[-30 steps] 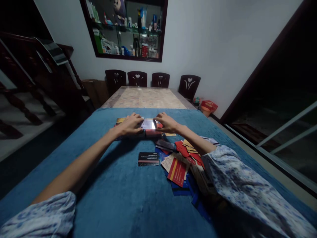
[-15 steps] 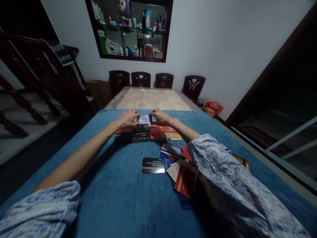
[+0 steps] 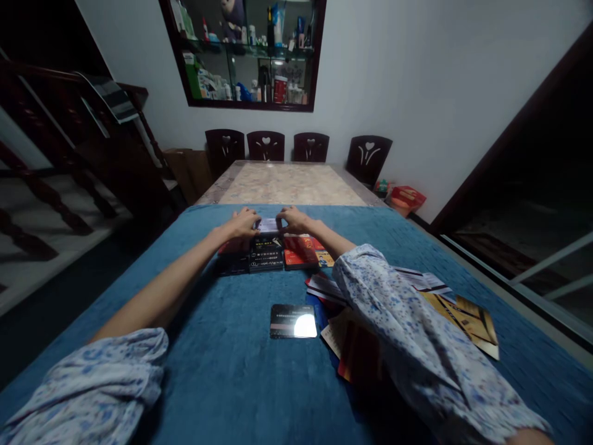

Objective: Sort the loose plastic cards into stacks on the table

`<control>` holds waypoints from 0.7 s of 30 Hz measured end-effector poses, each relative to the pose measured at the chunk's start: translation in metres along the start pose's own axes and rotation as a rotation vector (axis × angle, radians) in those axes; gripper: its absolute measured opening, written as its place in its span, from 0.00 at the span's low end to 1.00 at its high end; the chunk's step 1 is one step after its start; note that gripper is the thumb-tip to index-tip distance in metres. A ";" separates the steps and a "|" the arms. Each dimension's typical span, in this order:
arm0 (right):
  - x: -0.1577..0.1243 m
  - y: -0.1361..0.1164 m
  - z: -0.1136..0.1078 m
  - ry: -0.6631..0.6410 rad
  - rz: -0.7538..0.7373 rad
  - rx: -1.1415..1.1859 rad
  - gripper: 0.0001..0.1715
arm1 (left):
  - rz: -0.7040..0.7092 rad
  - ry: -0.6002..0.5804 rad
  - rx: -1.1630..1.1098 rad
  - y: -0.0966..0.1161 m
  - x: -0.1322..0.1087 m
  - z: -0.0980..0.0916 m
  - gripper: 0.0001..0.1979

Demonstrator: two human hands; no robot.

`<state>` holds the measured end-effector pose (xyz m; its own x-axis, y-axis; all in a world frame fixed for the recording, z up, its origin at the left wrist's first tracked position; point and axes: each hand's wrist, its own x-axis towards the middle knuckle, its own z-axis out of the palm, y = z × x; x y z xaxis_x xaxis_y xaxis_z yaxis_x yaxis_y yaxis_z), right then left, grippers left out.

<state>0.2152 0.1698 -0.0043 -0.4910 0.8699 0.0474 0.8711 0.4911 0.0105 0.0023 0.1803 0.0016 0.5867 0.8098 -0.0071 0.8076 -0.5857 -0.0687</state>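
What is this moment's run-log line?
left hand: at pale card, left end | right hand: at its right end | black card: on blue cloth

Two sleeves (image 3: 417,334) are covering two arms (image 3: 171,290), and one left hand (image 3: 244,223) and one right hand (image 3: 293,219) are flanking one pale card (image 3: 269,225). At least three card stacks (image 3: 266,261) are sitting nearer, with one black card (image 3: 285,321) lying closer still. At least six loose cards (image 3: 361,355) are overlapping at the right, partly hidden. Four chairs (image 3: 265,148) are standing around one bench (image 3: 291,180), which one blue cloth (image 3: 213,383) is partly covering.
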 end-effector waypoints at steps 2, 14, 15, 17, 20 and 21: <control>0.001 0.000 0.002 -0.015 0.021 0.006 0.18 | -0.005 -0.009 0.002 -0.002 0.004 0.004 0.16; 0.010 -0.002 0.007 -0.070 -0.014 -0.022 0.18 | -0.020 -0.047 -0.019 -0.009 0.016 0.017 0.14; 0.011 -0.003 0.007 -0.074 -0.019 -0.021 0.17 | -0.022 -0.054 -0.022 -0.010 0.017 0.017 0.14; 0.013 -0.003 0.008 -0.088 -0.019 -0.020 0.18 | -0.024 -0.060 -0.023 -0.012 0.018 0.019 0.15; 0.015 -0.002 0.010 -0.094 -0.012 -0.015 0.18 | -0.021 -0.051 -0.036 -0.013 0.020 0.022 0.14; 0.015 -0.002 0.011 -0.092 -0.011 -0.015 0.17 | -0.022 -0.047 -0.046 -0.014 0.020 0.023 0.14</control>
<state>0.2064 0.1821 -0.0144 -0.4995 0.8652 -0.0449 0.8652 0.5008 0.0253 0.0017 0.2054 -0.0206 0.5663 0.8225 -0.0526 0.8227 -0.5680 -0.0236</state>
